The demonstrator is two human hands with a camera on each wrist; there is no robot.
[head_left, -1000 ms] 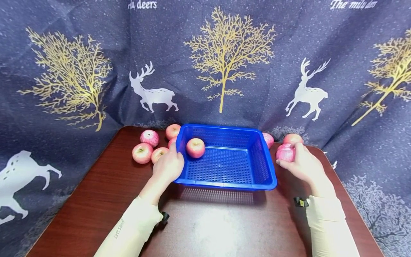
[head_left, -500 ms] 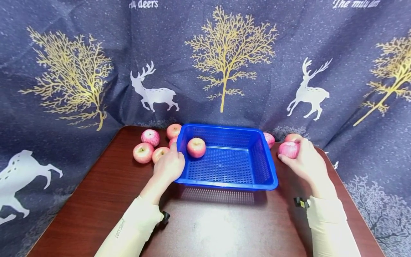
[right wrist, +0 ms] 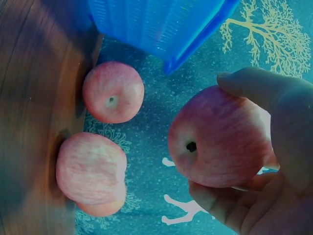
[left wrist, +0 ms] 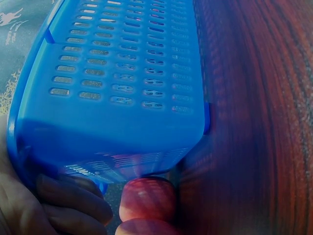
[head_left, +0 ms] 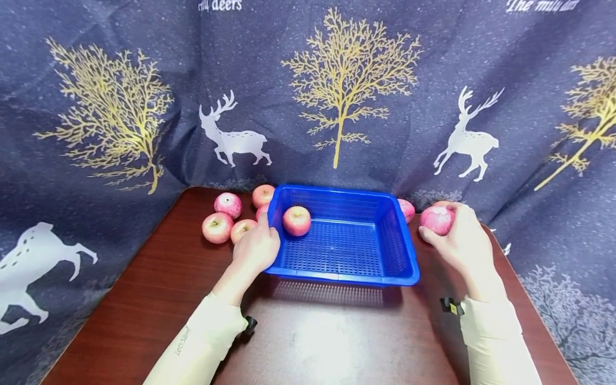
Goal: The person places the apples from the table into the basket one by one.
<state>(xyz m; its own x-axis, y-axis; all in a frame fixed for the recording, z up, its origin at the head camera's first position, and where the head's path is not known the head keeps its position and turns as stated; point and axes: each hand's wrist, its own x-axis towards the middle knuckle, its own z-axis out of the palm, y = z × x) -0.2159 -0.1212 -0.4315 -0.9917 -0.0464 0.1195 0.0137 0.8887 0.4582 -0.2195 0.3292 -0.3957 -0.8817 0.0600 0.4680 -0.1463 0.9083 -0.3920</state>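
Observation:
My left hand (head_left: 256,247) grips the left rim of a blue plastic basket (head_left: 337,277), with fingers curled under the rim in the left wrist view. One red-yellow apple (head_left: 297,221) sits inside the basket, towards its left end. My right hand (head_left: 464,240) holds a pinkish-red apple (head_left: 437,220) between thumb and fingers, right of the basket. In the right wrist view this held apple (right wrist: 220,139) is off the table, apart from the others. Behind it in the head view, another apple (head_left: 441,203) is mostly hidden.
Left of the basket lie several apples, among them a striped one (head_left: 228,205) and a paler one (head_left: 217,228). Another apple (head_left: 406,210) lies by the basket's right end. A patterned dark cloth (head_left: 385,133) hangs behind the brown table (head_left: 159,299).
My right hand has raised the apple slightly, and it now covers more of the one behind. The left hand keeps its grip on the basket. The whole head view has shifted slightly.

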